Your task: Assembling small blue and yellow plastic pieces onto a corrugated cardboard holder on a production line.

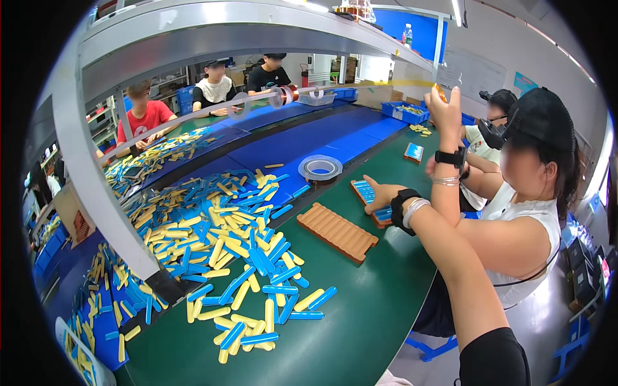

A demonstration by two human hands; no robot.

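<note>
The person's right hand [386,194] lies over a brown block [382,224] of blue sticks [365,190] (no telling how tightly it grips). The block's long side slants from upper left to lower right, right of a brown tray [338,231]. The left hand is out of sight.

Single head-worn fisheye view, looking down and forward: close over a green tabletop [322,344] at six o'clock, reaching people [212,91] farther off at eleven.
</note>
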